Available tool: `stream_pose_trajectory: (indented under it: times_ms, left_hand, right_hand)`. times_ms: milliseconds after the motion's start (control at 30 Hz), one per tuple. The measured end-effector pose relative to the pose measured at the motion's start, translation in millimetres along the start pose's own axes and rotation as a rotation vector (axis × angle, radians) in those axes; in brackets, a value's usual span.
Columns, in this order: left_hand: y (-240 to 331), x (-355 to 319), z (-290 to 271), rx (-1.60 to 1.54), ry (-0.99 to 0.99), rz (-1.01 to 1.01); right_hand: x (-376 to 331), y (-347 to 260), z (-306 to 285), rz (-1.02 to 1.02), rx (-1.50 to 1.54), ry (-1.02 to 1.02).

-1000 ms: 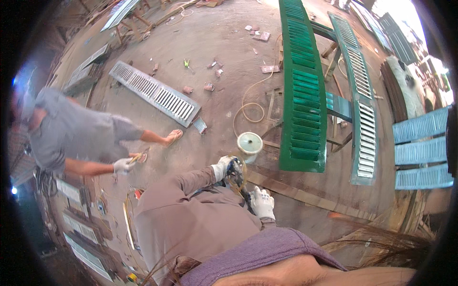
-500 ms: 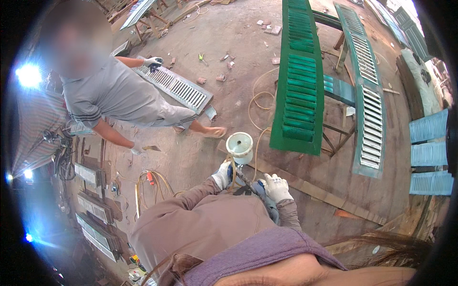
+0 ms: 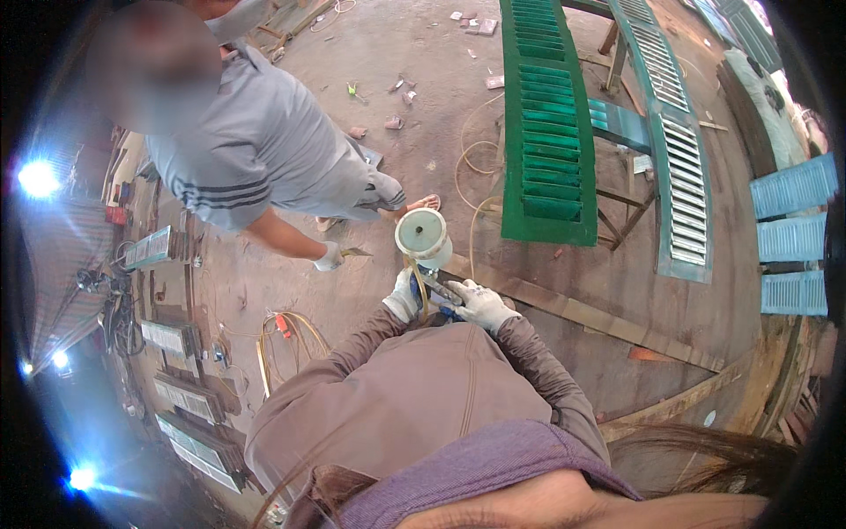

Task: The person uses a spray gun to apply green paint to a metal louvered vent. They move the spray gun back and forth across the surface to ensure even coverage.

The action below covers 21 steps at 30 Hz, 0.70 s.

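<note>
In front of my body, a spray gun with a round white paint cup (image 3: 423,236) on top is held in my gloved left hand (image 3: 403,297). The left fingers are closed around it, under the cup, with a yellowish hose (image 3: 420,280) beside them. My gloved right hand (image 3: 480,306) is closed at the gun's dark grey body (image 3: 441,287), its fingers partly hidden. Ahead to the right, a wet-looking green louvered shutter (image 3: 552,145) lies raised on a support. A second, paler shutter (image 3: 684,189) with whitish slats lies beyond it.
A person in grey (image 3: 256,141) stands close at the left, a gloved hand holding a small flat piece. Hose coils (image 3: 291,331) and a long board (image 3: 582,317) lie on the floor. Light-blue shutters (image 3: 793,238) stand at right; several louvered panels (image 3: 189,397) line the left.
My right hand has come in toward the spray gun and closed at its body. The person in grey has moved nearer and to the right. My view has shifted slightly.
</note>
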<state>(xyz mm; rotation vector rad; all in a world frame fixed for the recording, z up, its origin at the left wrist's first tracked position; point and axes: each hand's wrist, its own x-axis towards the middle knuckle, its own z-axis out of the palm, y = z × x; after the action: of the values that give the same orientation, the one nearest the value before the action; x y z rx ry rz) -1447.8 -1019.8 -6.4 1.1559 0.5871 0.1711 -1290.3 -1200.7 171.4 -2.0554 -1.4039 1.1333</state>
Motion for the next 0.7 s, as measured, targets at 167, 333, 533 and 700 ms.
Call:
stream_pose_trajectory:
  times_ms: [167, 333, 533, 700]
  left_hand:
    - [28.9, 14.6, 3.0, -0.659, -0.016, -0.300]
    - [14.9, 15.6, -20.7, -0.241, -0.013, -0.183]
    - [58.9, 14.5, 4.6, -0.238, -0.184, -0.173]
    - [74.5, 15.6, 10.3, -0.160, -0.215, -0.253]
  right_hand:
    - [11.7, 12.9, 16.4, 0.017, 0.161, 0.086]
    - [18.3, -8.7, 18.7, 0.102, 0.256, 0.026]
    - [30.8, -9.1, 32.5, -0.065, 0.563, 0.366]
    - [38.2, -8.8, 34.4, -0.110, 0.585, 0.430]
